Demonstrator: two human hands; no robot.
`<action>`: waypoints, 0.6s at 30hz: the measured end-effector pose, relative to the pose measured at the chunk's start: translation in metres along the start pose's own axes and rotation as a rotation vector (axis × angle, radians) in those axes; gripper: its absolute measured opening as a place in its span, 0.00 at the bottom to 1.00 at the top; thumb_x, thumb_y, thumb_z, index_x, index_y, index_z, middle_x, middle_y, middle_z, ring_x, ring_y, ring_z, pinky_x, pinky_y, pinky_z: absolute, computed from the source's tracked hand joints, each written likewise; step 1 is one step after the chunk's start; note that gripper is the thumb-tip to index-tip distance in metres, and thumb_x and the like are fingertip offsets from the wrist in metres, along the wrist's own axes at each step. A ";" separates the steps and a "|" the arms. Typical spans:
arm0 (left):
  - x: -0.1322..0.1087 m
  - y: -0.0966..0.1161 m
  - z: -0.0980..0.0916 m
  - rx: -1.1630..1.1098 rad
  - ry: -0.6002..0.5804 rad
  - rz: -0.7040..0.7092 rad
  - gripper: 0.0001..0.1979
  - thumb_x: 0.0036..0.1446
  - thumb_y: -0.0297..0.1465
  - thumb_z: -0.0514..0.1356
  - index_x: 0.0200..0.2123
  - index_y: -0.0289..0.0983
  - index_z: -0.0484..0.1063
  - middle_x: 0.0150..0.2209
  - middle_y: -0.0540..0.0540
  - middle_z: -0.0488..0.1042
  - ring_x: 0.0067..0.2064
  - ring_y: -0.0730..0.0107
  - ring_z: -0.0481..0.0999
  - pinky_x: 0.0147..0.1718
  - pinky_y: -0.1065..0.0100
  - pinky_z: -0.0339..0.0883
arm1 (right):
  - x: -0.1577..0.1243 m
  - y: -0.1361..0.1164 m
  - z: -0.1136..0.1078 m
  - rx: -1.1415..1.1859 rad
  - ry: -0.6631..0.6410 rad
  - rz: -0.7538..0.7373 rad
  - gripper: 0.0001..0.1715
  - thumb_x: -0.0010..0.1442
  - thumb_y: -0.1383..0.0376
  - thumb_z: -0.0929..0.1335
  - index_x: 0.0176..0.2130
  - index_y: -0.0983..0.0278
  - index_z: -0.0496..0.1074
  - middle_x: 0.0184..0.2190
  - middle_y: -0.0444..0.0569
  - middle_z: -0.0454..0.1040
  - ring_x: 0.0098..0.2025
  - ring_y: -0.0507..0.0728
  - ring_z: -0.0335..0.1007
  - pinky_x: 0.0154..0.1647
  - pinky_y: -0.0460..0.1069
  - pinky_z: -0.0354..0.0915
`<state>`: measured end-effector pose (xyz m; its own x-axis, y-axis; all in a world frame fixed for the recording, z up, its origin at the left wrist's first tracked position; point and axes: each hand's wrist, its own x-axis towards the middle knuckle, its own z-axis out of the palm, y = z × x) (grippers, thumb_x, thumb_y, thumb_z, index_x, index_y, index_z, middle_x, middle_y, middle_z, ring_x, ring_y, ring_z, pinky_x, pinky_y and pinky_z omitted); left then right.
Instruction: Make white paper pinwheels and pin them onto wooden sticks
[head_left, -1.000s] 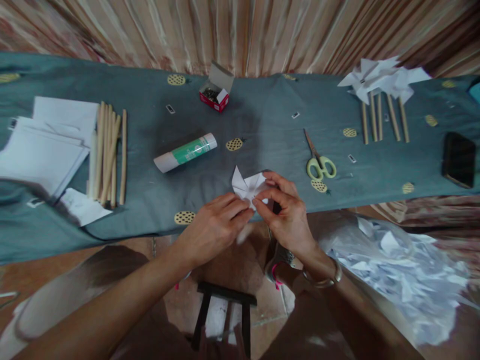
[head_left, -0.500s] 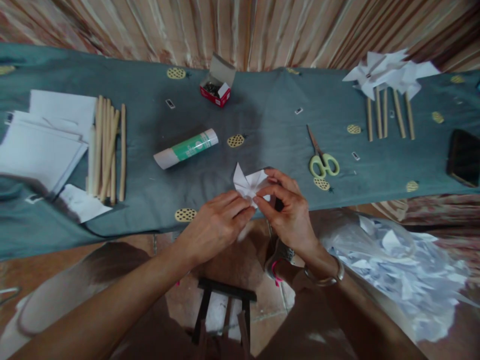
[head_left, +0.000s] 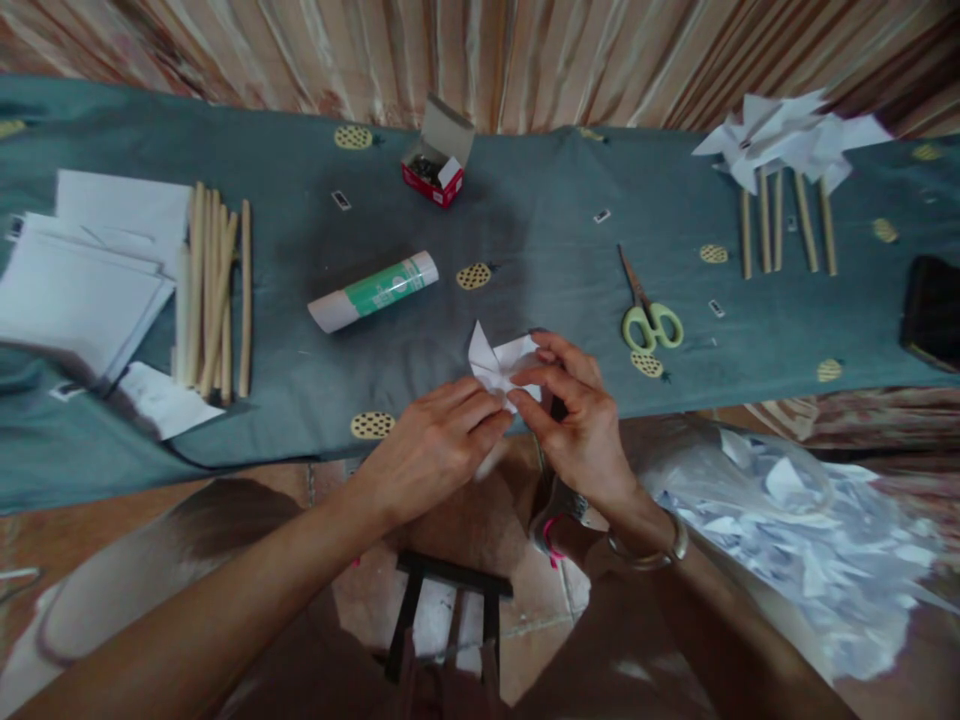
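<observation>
While the left hand (head_left: 442, 435) and right hand (head_left: 574, 415) pinch a paper pinwheel (head_left: 489, 367) at the tabletop's near edge (head_left: 712, 392), seemingly mid-fold, its centre probably needs steadying next.

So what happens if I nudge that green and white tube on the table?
The tube would probably roll, being round and lying on its side. Slight wrinkles in the cloth might slow it. Its glossy surface could feel slippery.
</observation>
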<state>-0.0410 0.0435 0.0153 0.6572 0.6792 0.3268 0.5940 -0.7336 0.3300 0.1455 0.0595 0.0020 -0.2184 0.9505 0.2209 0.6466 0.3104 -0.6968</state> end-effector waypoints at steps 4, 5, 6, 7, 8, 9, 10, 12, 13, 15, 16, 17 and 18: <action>0.000 0.000 0.001 0.001 -0.013 -0.003 0.07 0.63 0.23 0.56 0.42 0.30 0.72 0.40 0.43 0.77 0.43 0.64 0.74 0.45 0.63 0.74 | -0.002 -0.001 0.001 -0.041 0.000 -0.047 0.07 0.62 0.67 0.68 0.40 0.60 0.77 0.58 0.53 0.68 0.56 0.62 0.65 0.57 0.61 0.65; 0.001 0.000 0.001 0.002 -0.014 -0.003 0.07 0.63 0.23 0.55 0.42 0.31 0.72 0.40 0.43 0.76 0.43 0.64 0.74 0.45 0.63 0.74 | -0.003 -0.001 0.000 -0.055 -0.004 -0.065 0.08 0.62 0.66 0.67 0.41 0.60 0.77 0.58 0.52 0.67 0.57 0.63 0.64 0.57 0.61 0.64; 0.001 0.000 0.001 0.004 -0.015 -0.004 0.07 0.63 0.23 0.55 0.42 0.31 0.72 0.41 0.43 0.76 0.44 0.64 0.74 0.46 0.63 0.74 | -0.004 0.000 0.000 -0.075 -0.009 -0.087 0.09 0.63 0.66 0.66 0.42 0.59 0.77 0.59 0.52 0.67 0.58 0.63 0.63 0.57 0.61 0.64; 0.001 0.000 0.001 0.005 -0.017 -0.005 0.07 0.64 0.24 0.55 0.42 0.31 0.72 0.41 0.43 0.76 0.44 0.65 0.74 0.45 0.63 0.74 | -0.004 0.000 0.000 -0.102 -0.013 -0.112 0.10 0.63 0.66 0.66 0.43 0.58 0.76 0.59 0.51 0.66 0.58 0.63 0.63 0.58 0.62 0.64; 0.001 0.001 0.000 0.004 -0.020 -0.005 0.07 0.64 0.24 0.54 0.42 0.32 0.72 0.40 0.43 0.76 0.43 0.65 0.74 0.45 0.64 0.74 | -0.006 0.000 0.000 -0.136 -0.016 -0.142 0.11 0.64 0.66 0.65 0.44 0.58 0.76 0.60 0.51 0.66 0.59 0.63 0.62 0.58 0.62 0.63; 0.001 0.001 0.000 0.003 -0.024 -0.008 0.07 0.64 0.24 0.54 0.41 0.32 0.72 0.40 0.43 0.76 0.43 0.65 0.74 0.44 0.64 0.74 | -0.007 0.000 0.000 -0.173 -0.019 -0.174 0.12 0.64 0.66 0.64 0.45 0.58 0.75 0.60 0.52 0.65 0.60 0.64 0.61 0.58 0.63 0.63; 0.001 0.001 0.000 0.002 -0.026 -0.008 0.08 0.64 0.24 0.54 0.40 0.32 0.72 0.40 0.42 0.76 0.43 0.65 0.74 0.44 0.64 0.73 | -0.008 -0.001 0.000 -0.207 -0.020 -0.201 0.13 0.64 0.67 0.63 0.46 0.58 0.75 0.61 0.52 0.65 0.60 0.64 0.61 0.59 0.63 0.62; 0.001 0.001 -0.001 0.002 -0.032 -0.009 0.08 0.64 0.24 0.54 0.39 0.32 0.73 0.39 0.42 0.76 0.42 0.65 0.74 0.43 0.64 0.73 | -0.011 -0.002 0.001 -0.257 -0.024 -0.236 0.16 0.64 0.68 0.62 0.48 0.57 0.73 0.62 0.52 0.65 0.61 0.64 0.60 0.58 0.64 0.61; 0.001 0.001 -0.001 0.003 -0.035 -0.010 0.08 0.64 0.24 0.54 0.39 0.32 0.73 0.39 0.42 0.76 0.42 0.65 0.74 0.43 0.64 0.73 | -0.012 -0.003 0.002 -0.270 -0.028 -0.241 0.17 0.64 0.68 0.62 0.49 0.56 0.72 0.62 0.52 0.65 0.61 0.64 0.60 0.58 0.64 0.61; 0.000 0.001 -0.001 0.011 -0.037 -0.014 0.07 0.64 0.24 0.54 0.39 0.33 0.73 0.39 0.43 0.76 0.41 0.66 0.73 0.42 0.65 0.72 | -0.014 -0.006 0.004 -0.280 -0.033 -0.240 0.18 0.65 0.68 0.61 0.51 0.55 0.70 0.61 0.51 0.66 0.62 0.64 0.61 0.58 0.64 0.61; 0.000 0.000 0.000 0.016 -0.033 -0.018 0.07 0.64 0.25 0.54 0.38 0.33 0.73 0.38 0.43 0.76 0.41 0.66 0.73 0.41 0.65 0.72 | -0.014 -0.007 0.006 -0.281 -0.035 -0.240 0.18 0.65 0.68 0.60 0.52 0.56 0.69 0.61 0.52 0.67 0.62 0.64 0.61 0.58 0.63 0.61; 0.000 0.000 0.000 0.022 -0.028 -0.023 0.07 0.64 0.25 0.54 0.38 0.33 0.73 0.38 0.44 0.76 0.40 0.66 0.73 0.41 0.65 0.72 | -0.014 -0.008 0.007 -0.282 -0.038 -0.240 0.19 0.65 0.68 0.60 0.53 0.56 0.68 0.61 0.53 0.67 0.62 0.63 0.61 0.58 0.63 0.60; 0.000 -0.001 0.001 0.030 -0.018 -0.026 0.07 0.64 0.25 0.55 0.38 0.33 0.73 0.37 0.44 0.75 0.39 0.66 0.73 0.40 0.66 0.72 | -0.014 -0.008 0.008 -0.280 -0.038 -0.239 0.19 0.65 0.68 0.60 0.53 0.57 0.68 0.61 0.53 0.67 0.62 0.63 0.61 0.58 0.62 0.60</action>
<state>-0.0413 0.0440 0.0144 0.6496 0.6974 0.3029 0.6240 -0.7166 0.3117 0.1371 0.0434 -0.0012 -0.4111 0.8515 0.3254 0.7481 0.5191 -0.4133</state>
